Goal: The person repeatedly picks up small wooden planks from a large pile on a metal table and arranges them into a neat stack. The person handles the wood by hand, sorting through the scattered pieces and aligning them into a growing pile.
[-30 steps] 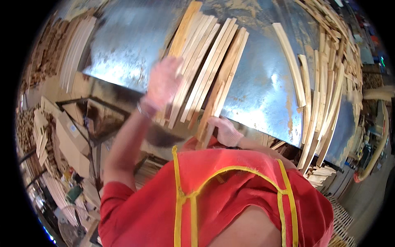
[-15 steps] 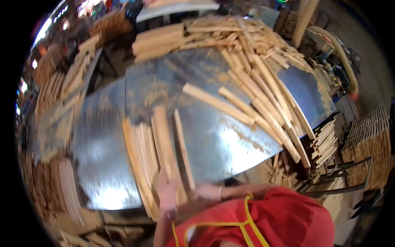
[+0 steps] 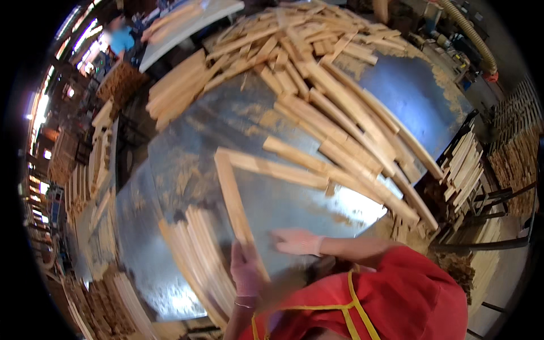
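Note:
My left hand (image 3: 245, 269), in a pinkish glove, is closed round the near end of a flat wooden strip (image 3: 231, 190). The strip's far end meets another wooden strip (image 3: 277, 169) lying across the metal tabletop (image 3: 283, 207). Left of my left hand, several strips stand side by side in a row (image 3: 198, 249). My right hand (image 3: 297, 242), gloved too, hovers over the near edge of the tabletop with its fingers stretched out to the left and nothing in them.
Long strips (image 3: 351, 136) lie fanned over the table's right half, running back into a jumbled wood heap (image 3: 294, 37). Stacked boards (image 3: 178, 88) sit at the far left edge. Bundled slats (image 3: 462, 161) stand off the right side. A person in blue (image 3: 120, 41) is far off.
My view has shifted to the right. My right hand has come away from the thin strip it was beside and is further right. My left hand still grips a strip.

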The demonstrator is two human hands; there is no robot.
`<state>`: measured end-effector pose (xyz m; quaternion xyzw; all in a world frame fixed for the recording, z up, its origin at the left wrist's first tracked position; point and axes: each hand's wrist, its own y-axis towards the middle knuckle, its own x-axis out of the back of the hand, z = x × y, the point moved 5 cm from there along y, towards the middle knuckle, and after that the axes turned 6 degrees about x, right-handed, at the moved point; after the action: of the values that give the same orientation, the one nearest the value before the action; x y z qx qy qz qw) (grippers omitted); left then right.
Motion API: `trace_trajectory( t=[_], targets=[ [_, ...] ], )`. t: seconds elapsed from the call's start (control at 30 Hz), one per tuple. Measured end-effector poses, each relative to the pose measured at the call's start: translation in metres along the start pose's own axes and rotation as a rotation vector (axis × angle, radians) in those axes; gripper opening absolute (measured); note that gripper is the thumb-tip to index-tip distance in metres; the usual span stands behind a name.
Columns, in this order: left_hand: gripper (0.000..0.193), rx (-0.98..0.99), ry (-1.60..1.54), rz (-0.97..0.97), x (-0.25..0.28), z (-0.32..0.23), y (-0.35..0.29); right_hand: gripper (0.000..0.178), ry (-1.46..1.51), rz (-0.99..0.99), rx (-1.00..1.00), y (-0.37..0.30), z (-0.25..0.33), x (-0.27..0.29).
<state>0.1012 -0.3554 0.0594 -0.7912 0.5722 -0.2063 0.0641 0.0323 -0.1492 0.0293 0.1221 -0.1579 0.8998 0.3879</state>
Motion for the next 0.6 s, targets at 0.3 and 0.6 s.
trace_trajectory(
  t=[0.3, 0.6],
  targets=[
    [0.033, -0.638, -0.423, 0.408, -0.182, -0.427, 0.203, 0.076, -0.916, -0.552, -0.302, -0.225, -0.119, 0.246],
    [0.053, -0.739, 0.774, 0.303, -0.249, -0.121, 0.102, 0.088, -0.488, -0.234, -0.603, -0.263, -0.164, 0.228]
  ],
)
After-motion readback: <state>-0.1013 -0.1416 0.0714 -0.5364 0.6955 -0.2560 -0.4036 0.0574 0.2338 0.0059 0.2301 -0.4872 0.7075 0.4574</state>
